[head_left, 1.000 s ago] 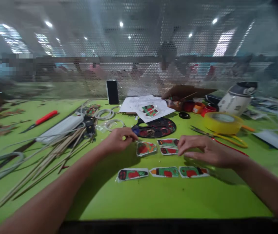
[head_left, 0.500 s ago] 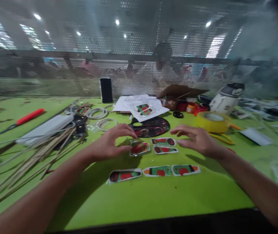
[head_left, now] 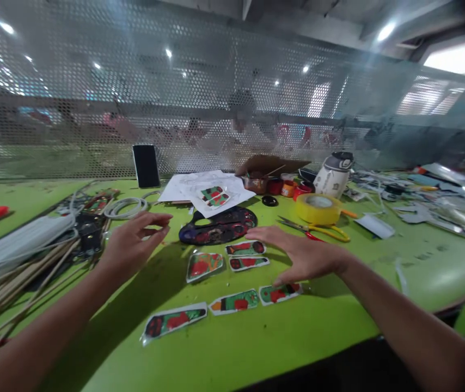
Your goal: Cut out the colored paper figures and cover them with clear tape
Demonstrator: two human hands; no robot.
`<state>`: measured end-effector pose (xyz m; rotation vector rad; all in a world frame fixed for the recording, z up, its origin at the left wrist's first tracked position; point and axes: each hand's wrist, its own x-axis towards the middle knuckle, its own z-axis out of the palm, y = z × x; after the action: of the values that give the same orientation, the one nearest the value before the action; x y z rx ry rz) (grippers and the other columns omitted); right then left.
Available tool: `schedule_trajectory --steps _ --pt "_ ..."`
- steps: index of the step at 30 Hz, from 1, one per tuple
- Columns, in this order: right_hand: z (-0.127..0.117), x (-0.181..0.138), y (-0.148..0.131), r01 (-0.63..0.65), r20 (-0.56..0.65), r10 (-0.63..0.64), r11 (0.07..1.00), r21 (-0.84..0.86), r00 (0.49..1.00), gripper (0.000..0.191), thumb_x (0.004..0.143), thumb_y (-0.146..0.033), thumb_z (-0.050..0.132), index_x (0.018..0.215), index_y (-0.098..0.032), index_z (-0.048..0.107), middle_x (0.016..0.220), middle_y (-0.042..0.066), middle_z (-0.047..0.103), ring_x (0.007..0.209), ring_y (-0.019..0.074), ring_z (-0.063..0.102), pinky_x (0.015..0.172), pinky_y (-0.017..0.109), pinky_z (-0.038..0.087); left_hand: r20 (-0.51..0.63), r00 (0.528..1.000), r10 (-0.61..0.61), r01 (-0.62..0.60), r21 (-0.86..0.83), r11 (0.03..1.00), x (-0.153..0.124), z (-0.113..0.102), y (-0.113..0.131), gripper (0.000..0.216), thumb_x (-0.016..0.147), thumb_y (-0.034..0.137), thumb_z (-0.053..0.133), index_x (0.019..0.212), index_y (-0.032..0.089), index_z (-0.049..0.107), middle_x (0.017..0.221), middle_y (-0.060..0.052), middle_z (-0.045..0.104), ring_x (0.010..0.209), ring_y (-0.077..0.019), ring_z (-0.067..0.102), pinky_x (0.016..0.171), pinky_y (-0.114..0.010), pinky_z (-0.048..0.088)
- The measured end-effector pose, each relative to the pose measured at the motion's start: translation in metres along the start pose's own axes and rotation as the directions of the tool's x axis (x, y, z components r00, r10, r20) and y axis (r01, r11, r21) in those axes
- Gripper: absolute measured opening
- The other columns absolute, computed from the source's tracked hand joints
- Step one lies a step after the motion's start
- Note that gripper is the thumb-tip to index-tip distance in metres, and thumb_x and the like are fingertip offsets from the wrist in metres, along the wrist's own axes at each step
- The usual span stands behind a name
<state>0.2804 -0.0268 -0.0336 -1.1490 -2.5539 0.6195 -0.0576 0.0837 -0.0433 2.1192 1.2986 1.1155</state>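
Note:
My right hand (head_left: 300, 253) is open, fingers spread and thumb apart, above the right side of the painted cutouts. Its thumb tip overlaps the right-hand painted cutout (head_left: 275, 294) in the front row; whether it touches cannot be told. My left hand (head_left: 130, 245) hovers left of the squarish painted cutout (head_left: 205, 265), fingers bent, a gap at the thumb, nothing held. Between the hands lie two narrow cutouts, an upper one (head_left: 245, 249) and a lower one (head_left: 249, 263). The front row also has a middle cutout (head_left: 234, 301) and a left cutout (head_left: 175, 321) in clear film.
Behind the cutouts lies a dark paint palette (head_left: 232, 220), then white papers (head_left: 171, 188) and a standing phone (head_left: 146, 166). Scissors (head_left: 330, 232), yellow tape (head_left: 318, 209) and a bottle (head_left: 334, 177) stand right. Wooden sticks (head_left: 32, 277) lie left. A person sits beyond the mesh screen (head_left: 200, 65).
My view has turned to the right. My left hand has come away from the squarish cutout, leaving it on the table. My right hand has moved nearer, over the front row's right end.

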Motion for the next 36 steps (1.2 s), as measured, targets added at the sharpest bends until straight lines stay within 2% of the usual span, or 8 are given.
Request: schedule_trajectory --steps 5,11,16,20,25,29,32,36 --pt "0.002 0.002 0.004 -0.047 -0.034 0.046 0.999 -0.020 0.998 0.089 0.077 -0.044 0.072 0.149 -0.026 0.023 0.153 0.010 0.027 0.140 0.0271 0.023 0.115 0.047 0.018 -0.065 0.997 -0.050 0.047 -0.050 0.998 0.002 0.000 -0.010 0.037 0.073 0.038 0.064 0.104 0.019 0.067 0.098 -0.005 0.070 0.086 -0.0213 0.066 0.085 -0.037 0.053" --pt "-0.001 0.002 0.006 -0.065 -0.064 0.065 0.998 0.003 0.996 0.090 0.077 -0.042 0.073 0.150 -0.027 0.021 0.154 0.009 0.026 0.140 0.0260 0.024 0.115 0.045 0.021 -0.111 0.991 -0.076 0.058 -0.156 0.986 0.001 0.000 -0.010 0.034 0.071 0.032 0.066 0.104 0.020 0.068 0.096 -0.002 0.067 0.091 -0.0207 0.065 0.092 -0.038 0.051" --pt "-0.001 0.000 0.003 -0.035 -0.026 0.036 0.999 0.040 0.999 0.090 0.077 -0.041 0.074 0.150 -0.028 0.022 0.154 0.007 0.026 0.140 0.0267 0.025 0.115 0.046 0.021 -0.109 0.990 -0.091 0.068 -0.191 0.979 0.000 0.002 -0.009 0.032 0.074 0.031 0.064 0.103 0.018 0.067 0.092 -0.003 0.066 0.091 -0.0207 0.063 0.088 -0.039 0.053" --pt "0.004 -0.003 0.003 -0.066 -0.003 0.066 0.996 0.059 0.998 0.094 0.072 -0.045 0.077 0.149 -0.030 0.025 0.155 0.006 0.025 0.140 0.0304 0.024 0.114 0.049 0.021 -0.115 0.990 -0.083 0.059 -0.196 0.979 -0.001 0.004 -0.008 0.031 0.074 0.029 0.061 0.102 0.015 0.067 0.087 -0.005 0.065 0.088 -0.0197 0.063 0.083 -0.036 0.054" --pt "0.010 -0.005 0.009 -0.056 0.007 0.056 0.997 0.047 0.998 0.088 0.072 -0.046 0.076 0.147 -0.030 0.032 0.154 0.006 0.029 0.139 0.0331 0.025 0.113 0.051 0.022 -0.101 0.994 -0.051 0.026 -0.227 0.974 -0.003 0.005 -0.004 0.030 0.071 0.030 0.065 0.099 0.019 0.067 0.086 -0.005 0.064 0.087 -0.0200 0.063 0.077 -0.034 0.055" --pt "0.009 -0.003 0.005 -0.047 0.025 0.047 0.998 0.032 0.999 0.088 0.075 -0.047 0.074 0.148 -0.032 0.027 0.155 0.006 0.026 0.139 0.0321 0.025 0.113 0.052 0.023 -0.081 0.996 -0.022 0.000 -0.262 0.965 -0.006 0.005 0.003 0.028 0.070 0.030 0.066 0.098 0.021 0.067 0.087 -0.004 0.063 0.086 -0.0205 0.063 0.076 -0.035 0.055" --pt "0.011 0.000 -0.008 -0.061 -0.018 0.061 0.998 0.012 0.998 0.076 0.081 -0.046 0.067 0.146 -0.033 0.031 0.155 0.004 0.024 0.140 0.0307 0.023 0.112 0.053 0.023 -0.076 0.997 0.004 -0.023 -0.254 0.967 -0.007 0.005 0.005 0.028 0.072 0.029 0.064 0.098 0.021 0.067 0.089 -0.004 0.063 0.088 -0.0205 0.062 0.076 -0.034 0.054" --pt "0.021 0.007 -0.034 0.006 -0.048 -0.006 1.000 -0.004 0.999 0.047 0.086 -0.045 0.062 0.131 -0.034 0.055 0.155 0.002 0.023 0.141 0.0309 0.018 0.112 0.053 0.021 -0.059 0.998 0.016 -0.029 -0.216 0.976 -0.005 0.005 -0.003 0.028 0.074 0.028 0.063 0.100 0.019 0.067 0.091 -0.005 0.063 0.088 -0.0202 0.061 0.076 -0.034 0.054"
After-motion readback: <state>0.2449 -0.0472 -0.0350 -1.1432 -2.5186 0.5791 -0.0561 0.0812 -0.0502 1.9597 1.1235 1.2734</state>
